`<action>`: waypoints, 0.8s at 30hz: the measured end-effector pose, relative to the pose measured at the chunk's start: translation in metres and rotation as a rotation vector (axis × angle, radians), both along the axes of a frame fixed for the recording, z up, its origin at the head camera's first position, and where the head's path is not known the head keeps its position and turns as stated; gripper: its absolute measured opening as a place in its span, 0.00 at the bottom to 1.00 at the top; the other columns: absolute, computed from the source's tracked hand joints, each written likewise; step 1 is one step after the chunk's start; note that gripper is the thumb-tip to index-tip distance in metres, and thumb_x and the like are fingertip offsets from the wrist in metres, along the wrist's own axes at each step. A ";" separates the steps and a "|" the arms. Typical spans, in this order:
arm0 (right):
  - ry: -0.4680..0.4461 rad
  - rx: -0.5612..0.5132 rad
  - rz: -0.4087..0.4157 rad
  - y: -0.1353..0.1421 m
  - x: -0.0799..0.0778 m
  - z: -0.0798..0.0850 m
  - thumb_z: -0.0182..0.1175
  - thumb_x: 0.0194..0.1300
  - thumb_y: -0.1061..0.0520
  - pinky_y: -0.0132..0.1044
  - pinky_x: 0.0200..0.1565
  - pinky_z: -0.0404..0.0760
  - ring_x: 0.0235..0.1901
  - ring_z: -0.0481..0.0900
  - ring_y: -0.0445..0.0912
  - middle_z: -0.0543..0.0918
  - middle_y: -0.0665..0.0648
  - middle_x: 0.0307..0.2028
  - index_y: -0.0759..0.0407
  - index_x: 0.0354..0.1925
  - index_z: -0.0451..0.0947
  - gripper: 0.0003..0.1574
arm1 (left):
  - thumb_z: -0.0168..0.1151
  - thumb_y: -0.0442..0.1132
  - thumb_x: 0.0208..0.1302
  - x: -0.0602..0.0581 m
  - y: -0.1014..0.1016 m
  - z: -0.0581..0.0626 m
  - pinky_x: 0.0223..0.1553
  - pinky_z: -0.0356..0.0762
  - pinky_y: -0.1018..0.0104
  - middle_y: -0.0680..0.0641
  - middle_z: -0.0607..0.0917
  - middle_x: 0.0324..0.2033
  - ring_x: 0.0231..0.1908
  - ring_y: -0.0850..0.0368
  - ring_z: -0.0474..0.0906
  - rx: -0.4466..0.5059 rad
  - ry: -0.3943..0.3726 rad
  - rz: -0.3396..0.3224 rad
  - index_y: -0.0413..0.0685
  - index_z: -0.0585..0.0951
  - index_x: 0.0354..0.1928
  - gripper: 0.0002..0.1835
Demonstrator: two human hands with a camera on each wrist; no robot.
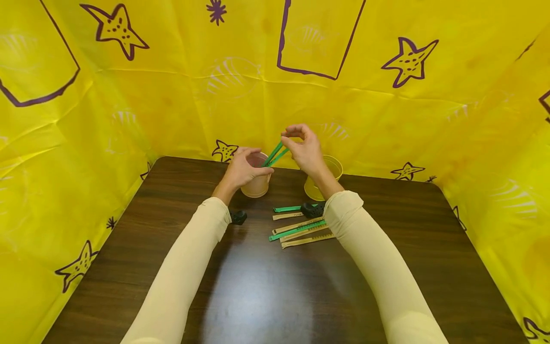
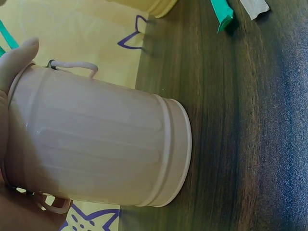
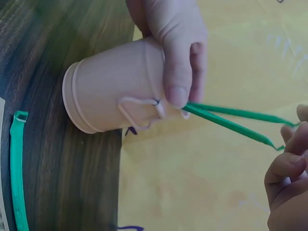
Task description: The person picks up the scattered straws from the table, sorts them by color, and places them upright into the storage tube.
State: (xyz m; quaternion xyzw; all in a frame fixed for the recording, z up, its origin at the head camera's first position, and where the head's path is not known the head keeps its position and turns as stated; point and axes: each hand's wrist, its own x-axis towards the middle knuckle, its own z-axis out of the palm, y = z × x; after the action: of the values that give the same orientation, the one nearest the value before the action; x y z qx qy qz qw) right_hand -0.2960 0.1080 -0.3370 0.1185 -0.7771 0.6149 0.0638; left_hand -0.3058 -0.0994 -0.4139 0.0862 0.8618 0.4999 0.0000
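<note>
At the back of the table stands a pale pink bucket (image 1: 256,187) with small wire handles. My left hand (image 1: 242,169) grips it by the rim, thumb on the near right side. Two slim green stick packets (image 3: 231,126) slant up out of the bucket's mouth, close beside that thumb, their lower ends hidden. Above and to the right, my right hand (image 1: 306,150) pinches their upper ends between thumb and fingertips. In the left wrist view the bucket's ribbed side (image 2: 101,139) fills the middle, its base at the tabletop.
A yellow bucket (image 1: 313,191) stands to the right, partly behind my right forearm. Several tan packets (image 1: 301,242) and green packets (image 1: 289,209) lie in front of it on the dark wooden table (image 1: 172,229). Yellow patterned cloth (image 1: 180,114) hangs around the back and sides.
</note>
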 end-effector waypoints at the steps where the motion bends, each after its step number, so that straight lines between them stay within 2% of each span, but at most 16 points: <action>1: 0.002 -0.003 0.001 0.002 0.001 0.001 0.64 0.71 0.57 0.26 0.25 0.71 0.23 0.77 0.37 0.84 0.60 0.55 0.62 0.58 0.74 0.21 | 0.80 0.56 0.51 0.000 0.000 0.000 0.72 0.65 0.46 0.44 0.68 0.65 0.67 0.43 0.65 -0.010 0.001 0.003 0.47 0.73 0.72 0.47; 6: 0.022 0.019 -0.017 0.016 0.006 0.005 0.65 0.71 0.55 0.27 0.27 0.73 0.22 0.74 0.37 0.81 0.59 0.56 0.63 0.61 0.72 0.26 | 0.81 0.56 0.50 0.000 0.000 0.000 0.71 0.65 0.45 0.43 0.69 0.65 0.68 0.43 0.65 -0.028 0.003 0.007 0.47 0.73 0.71 0.47; 11: 0.054 0.107 -0.024 0.036 0.017 0.010 0.65 0.71 0.53 0.27 0.25 0.71 0.18 0.67 0.37 0.78 0.61 0.55 0.63 0.59 0.73 0.24 | 0.81 0.56 0.51 -0.001 0.001 0.000 0.71 0.65 0.44 0.42 0.68 0.66 0.68 0.42 0.65 -0.035 0.003 0.000 0.47 0.73 0.71 0.47; 14: 0.080 0.182 -0.015 0.047 0.024 0.012 0.65 0.71 0.54 0.27 0.25 0.68 0.20 0.65 0.39 0.79 0.62 0.51 0.63 0.57 0.75 0.22 | 0.80 0.57 0.51 -0.001 0.001 0.001 0.71 0.66 0.44 0.43 0.68 0.67 0.68 0.42 0.65 -0.039 0.006 0.000 0.48 0.73 0.72 0.47; 19: 0.126 0.322 0.041 0.060 0.040 0.007 0.66 0.70 0.57 0.28 0.27 0.68 0.25 0.70 0.44 0.83 0.61 0.46 0.61 0.54 0.77 0.17 | 0.80 0.58 0.51 0.001 0.001 0.001 0.71 0.66 0.43 0.43 0.68 0.67 0.69 0.41 0.65 -0.048 0.004 0.010 0.50 0.73 0.72 0.47; 24: 0.135 0.473 0.127 0.071 0.056 -0.008 0.65 0.71 0.56 0.31 0.27 0.70 0.24 0.71 0.46 0.85 0.56 0.44 0.58 0.53 0.78 0.15 | 0.80 0.58 0.51 0.002 0.001 0.001 0.71 0.66 0.42 0.43 0.69 0.67 0.69 0.41 0.65 -0.046 0.006 0.014 0.49 0.74 0.71 0.47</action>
State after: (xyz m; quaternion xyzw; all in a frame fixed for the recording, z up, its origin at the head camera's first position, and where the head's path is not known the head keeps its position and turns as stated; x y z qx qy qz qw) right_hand -0.2397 0.1786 -0.3448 0.2196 -0.8843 0.4094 0.0471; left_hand -0.3039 -0.0988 -0.4129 0.0816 0.8736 0.4798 -0.0042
